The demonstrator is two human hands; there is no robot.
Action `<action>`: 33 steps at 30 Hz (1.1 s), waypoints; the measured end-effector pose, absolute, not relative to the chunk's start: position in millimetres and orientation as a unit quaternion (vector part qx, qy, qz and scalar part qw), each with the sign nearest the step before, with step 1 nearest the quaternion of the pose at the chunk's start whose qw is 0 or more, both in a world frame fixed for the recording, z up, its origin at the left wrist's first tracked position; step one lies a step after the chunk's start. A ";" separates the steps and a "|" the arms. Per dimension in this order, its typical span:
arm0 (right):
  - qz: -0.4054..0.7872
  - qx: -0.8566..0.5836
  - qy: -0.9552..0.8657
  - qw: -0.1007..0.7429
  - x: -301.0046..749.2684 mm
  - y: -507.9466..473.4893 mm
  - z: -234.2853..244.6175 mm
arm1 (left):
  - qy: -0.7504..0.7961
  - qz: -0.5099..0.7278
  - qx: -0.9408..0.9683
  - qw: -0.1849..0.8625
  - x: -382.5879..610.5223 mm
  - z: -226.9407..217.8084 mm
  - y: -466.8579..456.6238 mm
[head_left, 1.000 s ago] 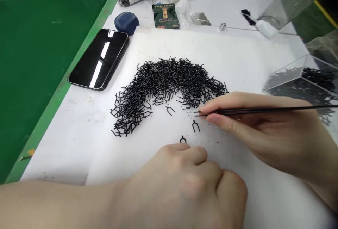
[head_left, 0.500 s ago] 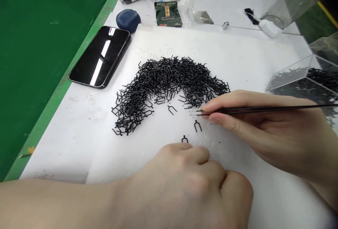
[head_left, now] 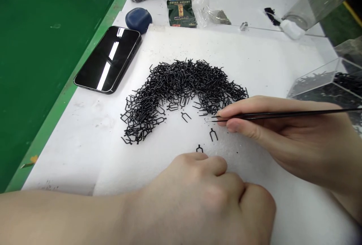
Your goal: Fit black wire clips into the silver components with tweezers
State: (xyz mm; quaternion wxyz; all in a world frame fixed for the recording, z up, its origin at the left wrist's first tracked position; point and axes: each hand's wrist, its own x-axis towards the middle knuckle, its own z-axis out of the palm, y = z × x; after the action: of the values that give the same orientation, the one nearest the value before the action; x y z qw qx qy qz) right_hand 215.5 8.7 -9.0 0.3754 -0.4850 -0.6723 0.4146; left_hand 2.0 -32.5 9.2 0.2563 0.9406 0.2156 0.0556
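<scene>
Bare left hand (head_left: 198, 196) and bare right hand (head_left: 271, 139), smooth-skinned, unadorned

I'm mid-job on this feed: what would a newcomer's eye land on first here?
The arched heap of black bent-wire pieces dominates the middle of the white sheet. At the right, the right hand pinches long black tweezers, their tips beside the heap's lower edge, while the curled left hand sits at the bottom. A glossy black smartphone lies left of the heap.

One left hand (head_left: 198, 196), one right hand (head_left: 278, 141), one pair of tweezers (head_left: 283, 115), one smartphone (head_left: 107, 59), three loose wire forks (head_left: 213, 135)
</scene>
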 end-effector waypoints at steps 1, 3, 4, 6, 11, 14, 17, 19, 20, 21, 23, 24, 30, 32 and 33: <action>0.417 -0.484 -0.671 0.376 215.7 8.8 -9.1 | 0.218 0.026 0.940 0.262 5.4 12.4 -29.1; 0.421 -0.482 -0.668 0.379 216.1 9.4 -9.8 | 0.206 -0.030 0.937 0.281 11.5 18.9 -22.7; 0.424 -0.480 -0.668 0.380 216.3 9.8 -10.4 | 0.206 -0.044 0.935 0.284 13.5 21.5 -20.3; 0.430 -0.476 -0.667 0.379 216.7 10.6 -11.6 | 0.200 -0.051 0.934 0.292 14.8 24.7 -17.8; 0.434 -0.467 -0.674 0.374 218.2 10.9 -11.7 | 0.205 -0.045 0.934 0.290 11.5 24.3 -19.3; 0.428 -0.469 -0.680 0.367 218.7 10.4 -10.6 | 0.209 -0.039 0.933 0.289 12.0 23.7 -19.2; 0.414 -0.476 -0.682 0.369 218.8 10.1 -9.8 | 0.213 -0.024 0.935 0.282 12.0 21.4 -21.2; 0.405 -0.480 -0.683 0.373 218.8 10.3 -9.6 | 0.219 0.006 0.938 0.270 9.5 17.6 -25.5; 0.405 -0.480 -0.683 0.373 218.6 10.5 -9.5 | 0.223 0.025 0.939 0.261 7.5 15.3 -28.2; 0.407 -0.478 -0.683 0.374 218.4 10.7 -9.5 | 0.227 0.045 0.939 0.253 5.4 13.1 -30.9; 0.414 -0.472 -0.681 0.376 217.9 11.1 -9.5 | 0.230 0.074 0.940 0.241 1.4 9.8 -35.1; 0.417 -0.472 -0.680 0.375 217.5 11.1 -9.5 | 0.232 0.080 0.940 0.239 0.0 8.9 -36.3; 0.422 -0.472 -0.680 0.369 216.2 9.1 -10.3 | 0.229 0.068 0.941 0.241 0.2 9.5 -35.3; 0.429 -0.472 -0.676 0.370 216.5 9.0 -10.2 | 0.229 0.076 0.941 0.237 0.1 8.4 -36.1; 0.434 -0.471 -0.673 0.370 216.7 9.2 -10.0 | 0.228 0.083 0.941 0.235 -0.5 7.5 -36.9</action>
State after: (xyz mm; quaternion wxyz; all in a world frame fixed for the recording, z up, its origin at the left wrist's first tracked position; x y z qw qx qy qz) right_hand 216.7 9.2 -10.0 0.3698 -0.4713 -0.6730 0.4338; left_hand -0.5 -36.9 7.5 0.2352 0.9412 0.2281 0.0827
